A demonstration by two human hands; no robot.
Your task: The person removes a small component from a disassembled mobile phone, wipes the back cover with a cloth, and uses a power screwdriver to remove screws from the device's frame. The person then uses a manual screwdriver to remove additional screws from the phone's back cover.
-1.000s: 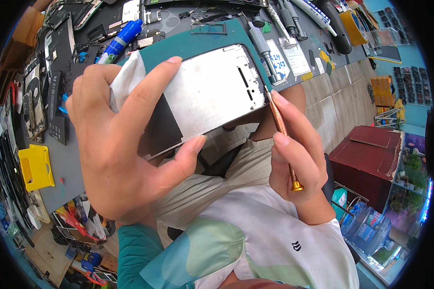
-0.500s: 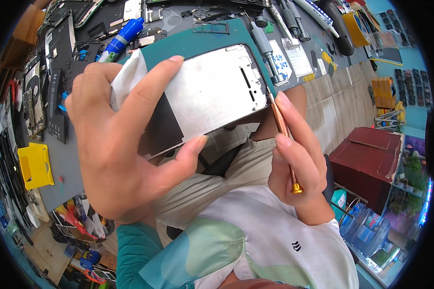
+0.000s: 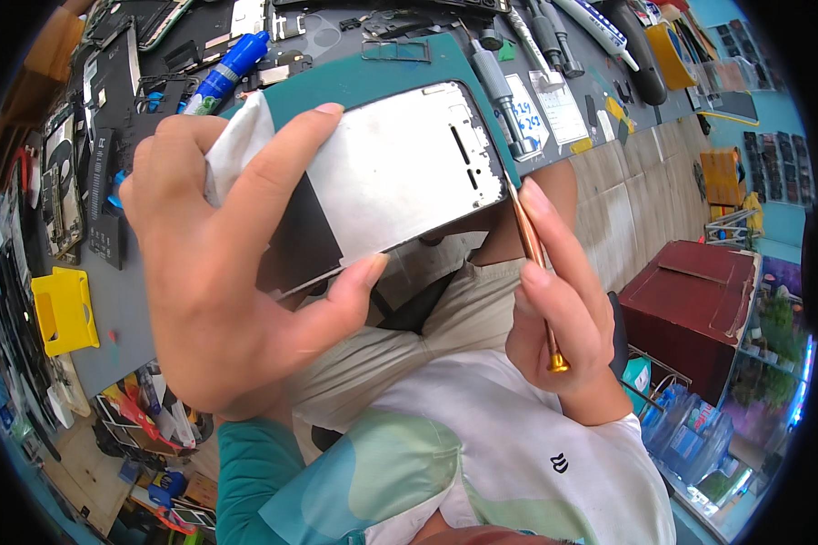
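My left hand (image 3: 211, 272) grips a phone display panel (image 3: 400, 173) by its edges, thumb on the near edge and index finger on the far one. The panel shows a silvery metal back with a black section by my palm and dark slots at the right. Tucked among the fingers of this hand is a crumpled white cloth or tissue (image 3: 243, 136). My right hand (image 3: 568, 313) is closed around a slim copper-coloured screwdriver (image 3: 529, 229) with a gold end cap. Its tip is at the panel's lower right corner; whether it touches, I cannot tell.
Under the panel lies a green mat (image 3: 336, 86) on the grey bench. A blue marker (image 3: 230, 73), a grey-handled screwdriver (image 3: 493, 77) and several phone parts lie beyond. A yellow plastic piece (image 3: 65, 311) is at left. A dark red box (image 3: 686, 295) stands right.
The screwdriver in my right hand has shifted very slightly down along the panel's corner. My left hand and the panel have barely moved.
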